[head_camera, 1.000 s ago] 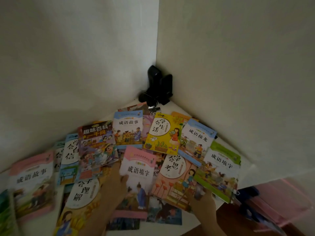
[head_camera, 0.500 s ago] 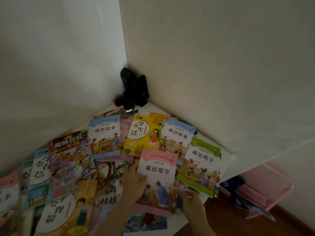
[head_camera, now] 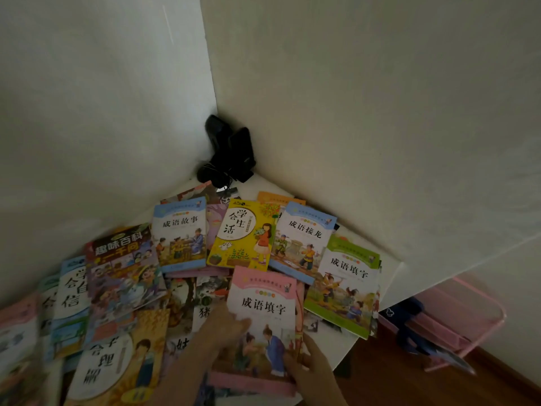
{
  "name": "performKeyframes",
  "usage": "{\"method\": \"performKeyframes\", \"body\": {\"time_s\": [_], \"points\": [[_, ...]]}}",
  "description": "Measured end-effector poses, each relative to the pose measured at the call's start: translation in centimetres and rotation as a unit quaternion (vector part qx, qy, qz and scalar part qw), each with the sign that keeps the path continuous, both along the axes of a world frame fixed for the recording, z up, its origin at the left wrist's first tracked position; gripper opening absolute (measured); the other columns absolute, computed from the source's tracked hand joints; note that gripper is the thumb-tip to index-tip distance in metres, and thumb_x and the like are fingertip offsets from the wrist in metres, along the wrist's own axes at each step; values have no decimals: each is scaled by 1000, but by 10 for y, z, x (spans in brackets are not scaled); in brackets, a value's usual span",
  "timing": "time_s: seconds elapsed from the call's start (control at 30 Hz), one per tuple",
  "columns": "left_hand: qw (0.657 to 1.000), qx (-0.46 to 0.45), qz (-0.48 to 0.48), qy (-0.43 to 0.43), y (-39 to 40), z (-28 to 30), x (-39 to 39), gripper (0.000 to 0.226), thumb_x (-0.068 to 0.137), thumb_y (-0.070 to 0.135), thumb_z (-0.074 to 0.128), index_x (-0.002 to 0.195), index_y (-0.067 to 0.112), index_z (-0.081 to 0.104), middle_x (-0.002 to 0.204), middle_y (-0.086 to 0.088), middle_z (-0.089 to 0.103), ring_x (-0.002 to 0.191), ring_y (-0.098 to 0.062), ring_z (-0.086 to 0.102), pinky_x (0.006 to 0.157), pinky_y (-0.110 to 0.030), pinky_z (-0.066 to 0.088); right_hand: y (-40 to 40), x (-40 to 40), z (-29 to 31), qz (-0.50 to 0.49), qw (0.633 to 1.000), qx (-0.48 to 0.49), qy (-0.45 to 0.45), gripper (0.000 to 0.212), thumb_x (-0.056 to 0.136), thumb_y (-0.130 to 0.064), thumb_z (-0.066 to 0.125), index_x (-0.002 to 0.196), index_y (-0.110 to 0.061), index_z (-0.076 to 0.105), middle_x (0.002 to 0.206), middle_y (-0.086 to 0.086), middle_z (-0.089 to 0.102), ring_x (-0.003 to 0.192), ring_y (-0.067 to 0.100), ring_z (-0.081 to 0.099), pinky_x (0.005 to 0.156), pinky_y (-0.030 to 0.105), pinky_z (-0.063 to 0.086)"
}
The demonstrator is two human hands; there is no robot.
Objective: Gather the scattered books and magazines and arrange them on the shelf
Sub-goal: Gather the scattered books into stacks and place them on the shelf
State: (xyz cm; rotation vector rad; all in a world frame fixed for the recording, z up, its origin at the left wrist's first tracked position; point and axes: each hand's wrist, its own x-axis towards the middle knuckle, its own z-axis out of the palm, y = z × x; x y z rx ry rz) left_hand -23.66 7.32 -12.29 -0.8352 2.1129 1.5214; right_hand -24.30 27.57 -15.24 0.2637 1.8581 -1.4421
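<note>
Pink-covered book (head_camera: 265, 315) lies nearest the camera on a white table (head_camera: 392, 282) in the corner, on top of other books. The left hand (head_camera: 225, 326) rests on the pink book's left edge, thumb laid across the cover; its fingers are blurred, and whether they curl under the edge cannot be told. The right hand (head_camera: 310, 364) pinches the book's lower right corner, thumb on top, fingers hidden beneath. Around it lie a green book (head_camera: 345, 285), a yellow book (head_camera: 243, 232) and two blue books (head_camera: 181, 232) (head_camera: 304, 238), overlapping so that covers beneath show only as slivers. Books at the left edge are smeared and cut off. A black object (head_camera: 228, 153) sits in the corner, too dark to identify. Something pink (head_camera: 456, 320) stands blurred on the floor to the right.
</note>
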Motion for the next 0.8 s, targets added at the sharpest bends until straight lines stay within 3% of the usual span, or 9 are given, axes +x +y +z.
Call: {"method": "performKeyframes", "body": {"time_s": [0.1, 0.2, 0.27, 0.37, 0.43, 0.5, 0.63, 0.7, 0.8], "points": [[1000, 27, -14, 0, -16, 15, 24, 41, 91, 4, 59, 120, 24, 38, 120, 3, 56, 102, -13, 53, 89, -21, 49, -13, 21, 0, 22, 998, 32, -40, 44, 82, 0, 69, 119, -6, 47, 94, 1, 65, 82, 9, 63, 72, 18, 54], [999, 46, -11, 1, -36, 27, 40, 59, 88, 14, 68, 135, 12, 33, 129, 0, 49, 109, -14, 50, 81, -17, 50, -32, 38, 16, 40, 997, 57, -17, 46, 82, -18, 72, 119, -9, 47, 96, 2, 63, 85, 16, 62, 84, 31, 55], [998, 60, 5, 23, -43, 41, 43, 55, 87, 17, 69, 129, 17, 34, 121, 3, 48, 107, -13, 47, 77, -14, 46, -43, 38, 31, 33, 999, 26, 29, 48, 83, -24, 74, 120, -14, 45, 104, 3, 63, 90, 13, 63, 73, 18, 55], [995, 31, -34, 86, -46, 54, 33, 50, 90, 18, 65, 123, 33, 31, 113, 14, 47, 108, -9, 47, 73, -6, 42, -57, 25, 61, -10, 988, -126, 89, 42, 89, 5, 60, 125, -8, 42, 89, 19, 62, 67, 17, 63, 53, 18, 52], [991, 34, -62, 115, -48, 53, 21, 45, 91, 16, 63, 122, 35, 36, 114, 17, 51, 115, -11, 52, 81, -8, 43, -61, 12, 80, -5, 979, -168, 117, 42, 91, 14, 49, 128, -4, 38, 75, 32, 56, 53, 33, 50, 45, 25, 49], [989, 67, -69, 113, -46, 47, 6, 42, 91, 14, 64, 121, 35, 44, 114, 17, 59, 112, -10, 57, 88, -17, 50, -54, -2, 82, -7, 973, -194, 122, 37, 92, 16, 42, 126, 0, 39, 62, 29, 52, 44, 29, 43, 40, 28, 45], [986, 95, -118, 67, -26, 2, -7, 37, 88, 45, 64, 120, 46, 46, 99, -13, 66, 79, -20, 62, 81, -36, 52, -23, -16, 78, 9, 981, -133, 139, 15, 90, -13, 66, 102, -19, 60, 53, 23, 54, 39, 25, 46, 43, 31, 44], [986, 64, -148, 30, -14, -32, -11, 69, 70, 79, 60, 126, 42, 46, 122, -12, 60, 115, -39, 55, 101, -54, 41, -6, -21, 90, -28, 985, -122, 123, 33, 83, -8, 71, 108, -25, 57, 64, 31, 57, 50, 30, 52, 46, 33, 47], [987, 68, -131, 62, 1, -11, -23, 75, 66, 81, 61, 131, 48, 41, 137, 13, 45, 130, -21, 41, 107, -47, 38, 19, -30, 102, -90, 985, -107, 97, 85, 34, -39, 95, 107, -34, 52, 92, 2, 71, 81, 25, 67, 62, 30, 57]]}}
